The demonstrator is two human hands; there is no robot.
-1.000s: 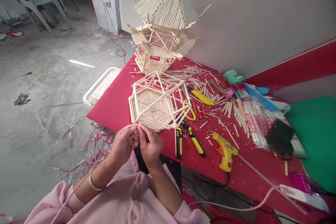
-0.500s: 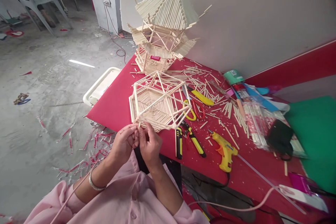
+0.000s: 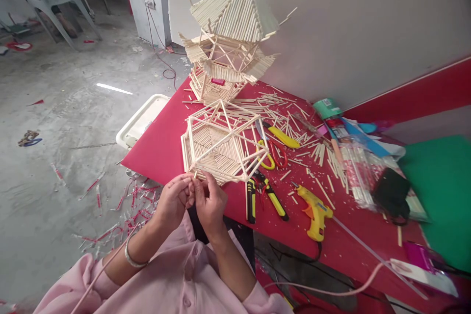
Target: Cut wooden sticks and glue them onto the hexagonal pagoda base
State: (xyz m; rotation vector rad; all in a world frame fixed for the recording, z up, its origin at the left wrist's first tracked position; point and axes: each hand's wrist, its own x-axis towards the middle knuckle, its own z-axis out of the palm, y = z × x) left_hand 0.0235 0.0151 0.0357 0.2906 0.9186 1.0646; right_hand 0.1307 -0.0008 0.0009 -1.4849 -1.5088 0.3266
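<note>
My left hand (image 3: 175,199) and my right hand (image 3: 211,202) are together at the table's front edge, fingers pinched. Between the fingertips shows the pale tip of a small wooden stick (image 3: 195,174); the rest of it is hidden. Just beyond my fingers sits a hexagonal frame of wooden sticks (image 3: 215,147), its floor lined with sticks in a ring pattern. Behind that stands a tiered stick pagoda (image 3: 235,12) with slatted roofs. To the right of my hands lie pliers (image 3: 274,201) with black and yellow handles and a yellow glue gun (image 3: 312,212).
Loose sticks (image 3: 283,120) and scraps litter the red tabletop (image 3: 154,152). Scissors (image 3: 272,154) and a yellow cutter (image 3: 282,136) lie right of the frame. Farther right are bagged sticks (image 3: 358,171) and a black item (image 3: 392,191). A white tray (image 3: 142,117) is beyond the left edge.
</note>
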